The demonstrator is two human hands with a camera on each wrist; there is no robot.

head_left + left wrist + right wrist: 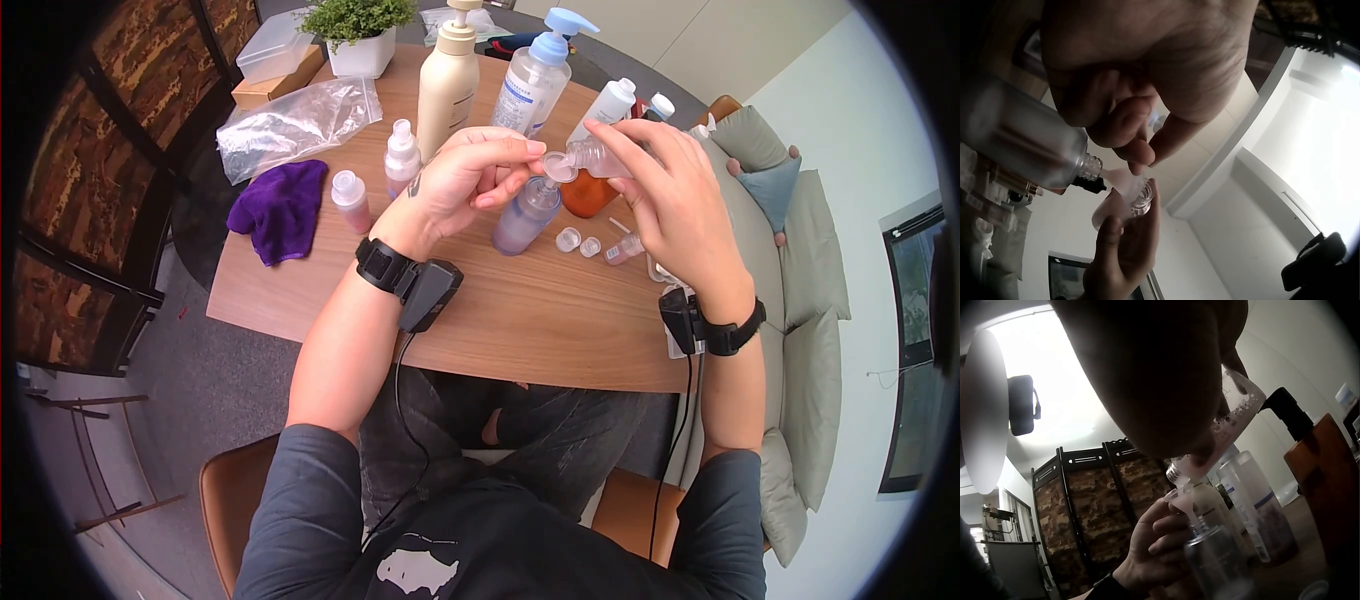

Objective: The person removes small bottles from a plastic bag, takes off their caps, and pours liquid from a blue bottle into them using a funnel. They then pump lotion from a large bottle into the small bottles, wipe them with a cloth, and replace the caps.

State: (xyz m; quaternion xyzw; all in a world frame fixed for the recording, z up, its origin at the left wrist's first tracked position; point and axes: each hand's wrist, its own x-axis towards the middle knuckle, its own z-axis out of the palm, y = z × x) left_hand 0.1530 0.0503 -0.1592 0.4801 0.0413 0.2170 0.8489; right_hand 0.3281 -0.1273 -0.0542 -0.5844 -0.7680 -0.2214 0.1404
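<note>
A small clear funnel (560,167) sits in the neck of a translucent bottle (526,216) on the table. My left hand (470,180) pinches the funnel's rim between thumb and finger. Above it my right hand (680,195) grips a small clear bottle (597,158), tilted with its mouth at the funnel. In the right wrist view pinkish liquid shows in the tilted bottle (1232,422), and pale liquid lies in the funnel (1183,501). The left wrist view shows the funnel (1124,183) between both bottle mouths.
Pump bottles (447,95) stand behind the hands, with an amber bottle (588,195) beside the funnel. Left are two small bottles (350,200), a purple cloth (278,212) and a plastic bag (300,125). Small caps (568,239) and a small bottle (624,250) lie right of the standing bottle.
</note>
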